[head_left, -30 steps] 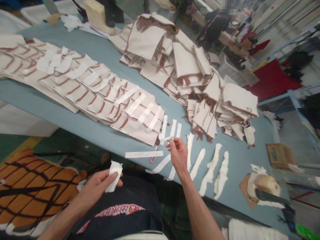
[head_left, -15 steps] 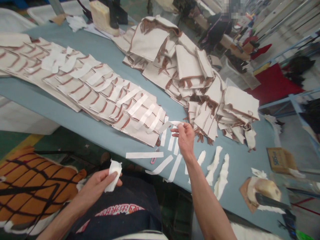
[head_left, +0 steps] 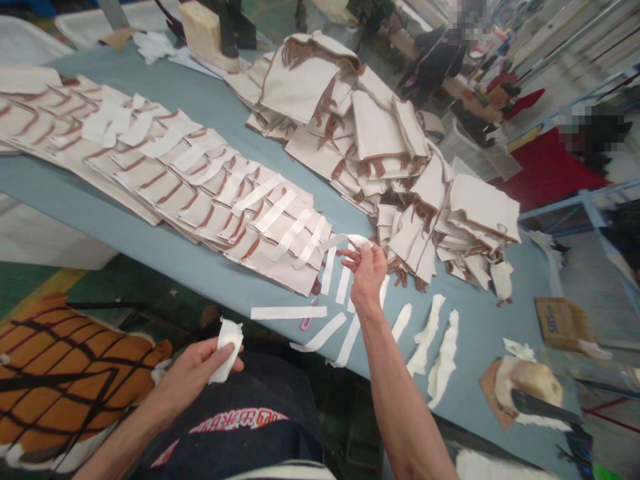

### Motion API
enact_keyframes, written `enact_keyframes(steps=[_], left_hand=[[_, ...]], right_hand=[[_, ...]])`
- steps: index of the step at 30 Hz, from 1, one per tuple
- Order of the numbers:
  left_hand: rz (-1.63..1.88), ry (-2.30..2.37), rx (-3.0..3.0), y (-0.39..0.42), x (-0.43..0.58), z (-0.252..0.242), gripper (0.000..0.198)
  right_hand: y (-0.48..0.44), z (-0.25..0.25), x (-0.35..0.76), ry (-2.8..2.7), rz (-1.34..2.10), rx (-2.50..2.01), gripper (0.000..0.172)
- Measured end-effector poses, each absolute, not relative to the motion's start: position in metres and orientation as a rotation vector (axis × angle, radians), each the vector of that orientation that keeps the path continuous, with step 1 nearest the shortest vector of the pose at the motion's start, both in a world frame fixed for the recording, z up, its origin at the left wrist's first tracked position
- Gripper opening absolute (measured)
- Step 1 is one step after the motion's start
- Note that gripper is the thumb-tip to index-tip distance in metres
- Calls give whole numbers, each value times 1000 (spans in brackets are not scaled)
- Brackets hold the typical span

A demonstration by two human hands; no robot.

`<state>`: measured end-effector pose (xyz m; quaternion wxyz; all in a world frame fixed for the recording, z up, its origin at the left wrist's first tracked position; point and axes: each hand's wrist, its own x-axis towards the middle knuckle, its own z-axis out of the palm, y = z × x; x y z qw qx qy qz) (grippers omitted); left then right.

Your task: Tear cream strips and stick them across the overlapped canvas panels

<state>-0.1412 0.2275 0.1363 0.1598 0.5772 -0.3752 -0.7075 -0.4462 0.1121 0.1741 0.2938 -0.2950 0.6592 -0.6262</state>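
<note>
My left hand (head_left: 213, 363) is closed around a folded bundle of white fabric (head_left: 230, 340), held in front of my apron at the table's near side. Over the table, my right hand (head_left: 369, 270) pinches one end of a white strip (head_left: 353, 240) between thumb and fingers. The strip's other end reaches left to the edge of the overlapped cream fabric pieces with brown edging (head_left: 270, 257). Several white strips lie across those pieces. More loose strips (head_left: 344, 285) lie on the table below and beside my right hand.
A large heap of cream pieces with brown trim (head_left: 380, 127) covers the table's far side. A pink-handled tool (head_left: 306, 323) lies near the front edge of the blue-grey table (head_left: 210, 280). An iron-like block (head_left: 537, 383) and a cardboard box (head_left: 563, 323) stand at right.
My right hand has shifted very slightly up with the strip, and its forearm has swung left, uncovering more of the loose strips. My left hand stays almost still.
</note>
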Motion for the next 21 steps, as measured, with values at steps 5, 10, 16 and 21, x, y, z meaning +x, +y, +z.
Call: enact_keyframes(steps=[5, 10, 16, 21], left_hand=[[-2034, -1074, 1675, 225, -143, 137, 69], [-2051, -1065, 1680, 223, -143, 132, 69], [-2061, -1083, 1675, 223, -144, 129, 71], [-2070, -1055, 1660, 225, -144, 130, 71]], right_hand=[[131, 158, -431, 1737, -1663, -582, 32], [161, 140, -412, 1664, -1562, -370, 32], [191, 115, -394, 1616, -1460, -166, 32], [208, 90, -385, 1671, -1367, -93, 30]])
